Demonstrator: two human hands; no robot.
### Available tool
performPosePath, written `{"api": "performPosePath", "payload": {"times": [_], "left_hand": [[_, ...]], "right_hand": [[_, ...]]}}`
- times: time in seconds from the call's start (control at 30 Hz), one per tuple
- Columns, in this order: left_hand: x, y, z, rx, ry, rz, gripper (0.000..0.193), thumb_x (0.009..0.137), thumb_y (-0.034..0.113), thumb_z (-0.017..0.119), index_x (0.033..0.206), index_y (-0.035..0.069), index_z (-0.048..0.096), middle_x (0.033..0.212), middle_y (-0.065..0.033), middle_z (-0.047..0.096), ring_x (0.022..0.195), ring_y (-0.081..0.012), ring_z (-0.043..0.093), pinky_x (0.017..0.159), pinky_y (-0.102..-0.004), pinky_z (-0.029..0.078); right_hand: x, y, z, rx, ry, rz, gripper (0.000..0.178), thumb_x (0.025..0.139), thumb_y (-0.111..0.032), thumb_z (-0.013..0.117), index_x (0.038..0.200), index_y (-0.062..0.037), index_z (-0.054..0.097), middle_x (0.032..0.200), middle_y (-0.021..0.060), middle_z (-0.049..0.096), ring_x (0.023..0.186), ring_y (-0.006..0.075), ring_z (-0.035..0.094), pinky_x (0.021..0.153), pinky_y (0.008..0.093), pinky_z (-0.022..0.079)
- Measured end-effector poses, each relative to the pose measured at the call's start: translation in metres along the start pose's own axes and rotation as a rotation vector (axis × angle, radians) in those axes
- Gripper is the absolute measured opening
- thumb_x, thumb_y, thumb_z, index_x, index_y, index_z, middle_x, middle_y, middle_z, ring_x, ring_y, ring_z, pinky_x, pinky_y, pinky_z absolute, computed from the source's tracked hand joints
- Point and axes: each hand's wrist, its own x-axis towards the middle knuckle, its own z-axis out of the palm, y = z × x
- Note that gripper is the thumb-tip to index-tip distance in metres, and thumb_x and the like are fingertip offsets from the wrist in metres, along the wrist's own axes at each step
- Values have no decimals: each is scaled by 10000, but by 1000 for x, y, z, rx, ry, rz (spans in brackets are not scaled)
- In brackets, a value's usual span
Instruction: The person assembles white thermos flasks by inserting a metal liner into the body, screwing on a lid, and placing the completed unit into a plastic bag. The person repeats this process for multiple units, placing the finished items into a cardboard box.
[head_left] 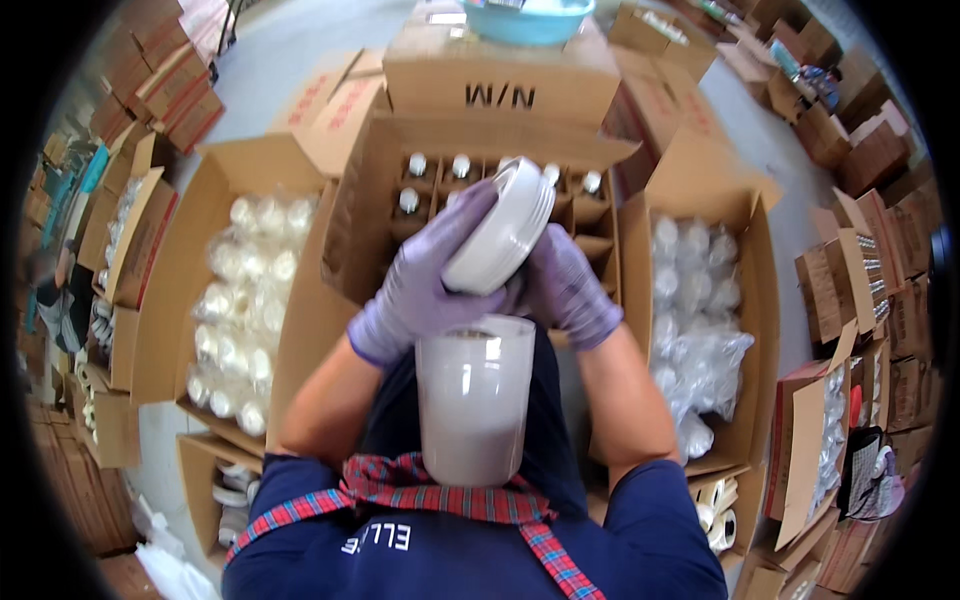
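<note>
Both my hands wear purple gloves. My left hand (425,285) grips a round white lid (500,228), tilted on edge, just above the open mouth of a translucent white jar (472,400). The jar stands upright against my lap. My right hand (570,280) is behind the lid and at the jar's rim; whether it grips the lid or the jar is hidden. Beyond the hands, an open cardboard box with dividers (380,200) holds several white-capped bottles (418,165).
An open box of bagged white lids (245,310) lies at my left. Another box of bagged clear parts (695,320) sits at my right. A closed carton (500,85) with a blue basin (527,20) is ahead. Stacked cartons crowd both sides.
</note>
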Motion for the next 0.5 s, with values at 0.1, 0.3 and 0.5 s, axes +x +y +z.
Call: {"api": "performPosePath", "payload": {"times": [0.1,0.3,0.5], "left_hand": [[-13,-16,-43,-612,-135,-565,838,730,57,836,1471,-28,455,1374,-150,602,1282,-212,542,1108,-376,406],[-38,-55,-36,-847,-613,-467,933,753,321,891,1471,-64,437,1412,-152,568,1301,-219,521,1116,-375,390],[-41,-47,-17,-758,-348,-321,623,807,442,801,1203,-28,703,1208,-255,679,1269,-441,553,1106,-555,376]], "right_hand": [[-19,-26,-21,-77,31,496,517,1041,-447,491,1248,2,641,945,89,743,786,79,682,637,204,546],[-38,65,10,435,59,-172,790,912,-560,673,1436,8,511,1368,174,594,1259,245,562,1095,367,410],[-32,101,0,433,4,-397,597,795,-456,780,1126,38,731,1149,196,711,1136,303,655,1162,491,347]]}}
